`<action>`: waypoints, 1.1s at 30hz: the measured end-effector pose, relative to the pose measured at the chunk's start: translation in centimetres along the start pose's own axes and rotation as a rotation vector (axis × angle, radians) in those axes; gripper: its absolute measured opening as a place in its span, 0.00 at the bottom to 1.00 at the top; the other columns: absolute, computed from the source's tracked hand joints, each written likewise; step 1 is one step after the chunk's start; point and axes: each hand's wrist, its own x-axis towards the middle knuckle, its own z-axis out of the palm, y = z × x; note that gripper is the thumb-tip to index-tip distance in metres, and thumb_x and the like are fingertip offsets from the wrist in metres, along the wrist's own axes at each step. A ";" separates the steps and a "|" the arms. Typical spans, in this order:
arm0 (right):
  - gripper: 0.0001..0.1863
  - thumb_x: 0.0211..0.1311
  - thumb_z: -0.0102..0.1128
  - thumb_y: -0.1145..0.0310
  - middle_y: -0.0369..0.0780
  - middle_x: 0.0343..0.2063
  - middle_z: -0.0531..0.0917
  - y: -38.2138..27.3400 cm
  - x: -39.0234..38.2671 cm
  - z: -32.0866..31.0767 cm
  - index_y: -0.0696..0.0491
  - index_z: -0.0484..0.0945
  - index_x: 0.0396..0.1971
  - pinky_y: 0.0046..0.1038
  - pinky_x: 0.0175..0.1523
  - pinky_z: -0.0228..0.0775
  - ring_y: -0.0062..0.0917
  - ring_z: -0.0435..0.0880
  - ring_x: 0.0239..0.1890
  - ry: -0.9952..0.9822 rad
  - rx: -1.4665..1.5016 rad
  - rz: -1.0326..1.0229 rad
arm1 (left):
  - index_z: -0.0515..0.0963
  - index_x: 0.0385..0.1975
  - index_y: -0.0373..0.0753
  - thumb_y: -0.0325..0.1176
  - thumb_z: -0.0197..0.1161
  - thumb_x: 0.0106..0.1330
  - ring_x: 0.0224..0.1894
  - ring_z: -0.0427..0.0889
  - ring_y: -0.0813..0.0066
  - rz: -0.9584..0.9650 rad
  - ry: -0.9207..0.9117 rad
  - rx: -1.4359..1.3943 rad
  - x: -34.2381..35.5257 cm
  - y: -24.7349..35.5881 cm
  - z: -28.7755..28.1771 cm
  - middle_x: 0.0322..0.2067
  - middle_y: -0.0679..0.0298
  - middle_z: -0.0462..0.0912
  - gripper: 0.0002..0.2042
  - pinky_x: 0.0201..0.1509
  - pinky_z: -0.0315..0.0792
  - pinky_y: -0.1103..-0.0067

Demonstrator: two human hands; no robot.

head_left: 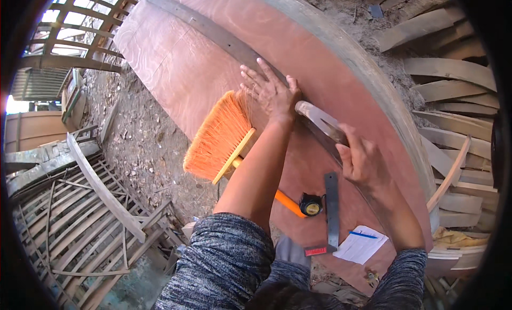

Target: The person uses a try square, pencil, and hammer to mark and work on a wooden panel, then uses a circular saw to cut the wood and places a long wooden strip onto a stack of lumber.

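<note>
My left hand [273, 94] lies open, fingers spread, pressing on a long grey strip [213, 30] that runs across a reddish plywood sheet [314, 59]. Closed around a slim hand tool [322, 121] with a pale, rounded end is my right hand [362, 158]; its exact kind is unclear. The tool rests along the strip just beside my left wrist. Under my left forearm is a broom [218, 137] with orange bristles and a yellow base. A black tape measure [310, 205] and a carpenter's square [332, 214] with a red end lie nearer me.
A white paper [360, 246] with a blue pen [363, 235] lies on the sheet, near a small metal object [372, 278]. Curved timber pieces [453, 75] are stacked on the right. A slatted wooden frame [80, 230] and a lattice [80, 30] stand on the left.
</note>
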 end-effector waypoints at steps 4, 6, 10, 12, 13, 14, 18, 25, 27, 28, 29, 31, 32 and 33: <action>0.19 0.77 0.54 0.65 0.56 0.42 0.85 1.1 -0.2 -0.1 0.61 0.71 0.59 0.47 0.40 0.82 0.55 0.88 0.41 0.077 -0.069 -0.148 | 0.49 0.80 0.35 0.52 0.60 0.65 0.82 0.41 0.36 0.031 0.049 0.023 -0.2 0.2 0.3 0.78 0.28 0.43 0.48 0.82 0.33 0.46; 0.19 0.77 0.55 0.65 0.56 0.40 0.85 5.1 -1.0 0.5 0.61 0.70 0.59 0.47 0.40 0.83 0.55 0.88 0.40 -0.049 -0.136 0.001 | 0.49 0.80 0.34 0.53 0.60 0.65 0.82 0.40 0.35 0.023 0.021 -0.013 -0.7 1.0 0.8 0.78 0.29 0.43 0.48 0.83 0.32 0.47; 0.19 0.77 0.55 0.64 0.55 0.37 0.85 3.2 -0.6 -1.3 0.60 0.71 0.58 0.48 0.38 0.82 0.56 0.87 0.37 0.037 -0.137 0.035 | 0.48 0.80 0.32 0.50 0.60 0.66 0.82 0.38 0.36 0.022 0.008 -0.026 -0.3 0.4 -0.3 0.78 0.29 0.41 0.47 0.83 0.30 0.48; 0.17 0.77 0.55 0.63 0.55 0.36 0.85 1.9 -0.4 -1.5 0.59 0.71 0.56 0.49 0.38 0.82 0.57 0.87 0.36 0.118 -0.113 -0.013 | 0.47 0.80 0.30 0.48 0.60 0.67 0.83 0.35 0.36 0.034 -0.028 -0.071 -0.3 0.6 -0.7 0.78 0.29 0.38 0.46 0.83 0.29 0.48; 0.17 0.77 0.55 0.62 0.54 0.36 0.85 2.3 -0.3 -1.0 0.58 0.71 0.55 0.49 0.38 0.82 0.56 0.87 0.35 0.033 -0.094 -0.059 | 0.48 0.80 0.31 0.49 0.59 0.67 0.82 0.37 0.36 0.023 -0.015 -0.035 -0.3 0.6 -0.6 0.78 0.29 0.41 0.46 0.83 0.31 0.48; 0.16 0.77 0.54 0.62 0.54 0.36 0.85 2.8 -0.1 -0.3 0.58 0.72 0.54 0.49 0.38 0.82 0.56 0.87 0.35 -0.052 -0.074 -0.104 | 0.49 0.80 0.32 0.49 0.59 0.67 0.82 0.40 0.37 0.012 -0.002 0.001 -0.2 0.5 -0.5 0.78 0.30 0.43 0.46 0.83 0.33 0.48; 0.16 0.76 0.56 0.63 0.52 0.36 0.85 4.5 -0.7 0.6 0.57 0.71 0.55 0.49 0.36 0.81 0.54 0.87 0.33 -0.050 -0.121 -0.010 | 0.49 0.80 0.32 0.50 0.59 0.67 0.82 0.40 0.37 0.017 -0.003 0.009 -1.2 0.3 -0.6 0.78 0.29 0.42 0.46 0.83 0.32 0.48; 0.15 0.78 0.54 0.63 0.54 0.33 0.84 6.0 -0.9 1.1 0.58 0.71 0.54 0.48 0.34 0.80 0.53 0.87 0.32 -0.109 -0.153 0.022 | 0.48 0.80 0.30 0.47 0.60 0.67 0.82 0.37 0.35 -0.001 -0.047 -0.048 -0.9 0.4 -0.7 0.78 0.28 0.39 0.46 0.83 0.30 0.48; 0.16 0.78 0.53 0.62 0.53 0.33 0.84 4.1 -0.7 -0.3 0.59 0.71 0.54 0.49 0.33 0.79 0.54 0.87 0.33 0.034 -0.127 -0.044 | 0.48 0.80 0.30 0.47 0.60 0.67 0.82 0.37 0.35 0.012 -0.031 -0.052 -0.1 0.7 -0.7 0.78 0.28 0.39 0.46 0.83 0.30 0.48; 0.16 0.78 0.53 0.62 0.53 0.33 0.84 3.7 -0.7 0.1 0.59 0.71 0.54 0.49 0.33 0.79 0.54 0.87 0.33 0.030 -0.119 -0.040 | 0.48 0.79 0.30 0.47 0.60 0.67 0.82 0.37 0.35 0.028 -0.023 -0.055 -0.1 0.6 -0.8 0.78 0.28 0.39 0.46 0.83 0.30 0.48; 0.16 0.78 0.53 0.62 0.54 0.33 0.84 3.5 -0.7 0.5 0.58 0.70 0.54 0.50 0.33 0.79 0.54 0.87 0.33 0.018 -0.068 -0.085 | 0.48 0.79 0.30 0.47 0.60 0.67 0.82 0.37 0.35 0.027 -0.028 -0.046 -0.3 0.3 -1.0 0.78 0.28 0.39 0.46 0.83 0.30 0.48; 0.16 0.78 0.53 0.61 0.54 0.32 0.84 4.6 -0.6 0.7 0.58 0.70 0.54 0.51 0.34 0.78 0.55 0.87 0.33 0.012 -0.039 -0.133 | 0.48 0.80 0.31 0.47 0.60 0.66 0.82 0.37 0.36 0.028 -0.014 -0.036 -0.5 0.5 -0.7 0.78 0.29 0.39 0.46 0.83 0.30 0.48; 0.16 0.78 0.53 0.61 0.54 0.32 0.84 6.6 -1.0 1.5 0.57 0.70 0.55 0.51 0.34 0.79 0.55 0.87 0.33 -0.065 -0.114 -0.052 | 0.48 0.80 0.31 0.47 0.60 0.66 0.82 0.37 0.36 0.030 -0.015 -0.048 -0.6 0.9 -0.4 0.78 0.29 0.39 0.46 0.83 0.30 0.48; 0.16 0.78 0.53 0.61 0.54 0.32 0.84 7.1 -0.6 1.9 0.56 0.70 0.56 0.51 0.34 0.79 0.55 0.87 0.33 -0.141 -0.177 0.023 | 0.48 0.80 0.31 0.48 0.60 0.66 0.83 0.37 0.36 0.035 -0.002 -0.050 -0.5 0.9 -0.4 0.78 0.29 0.40 0.46 0.83 0.30 0.48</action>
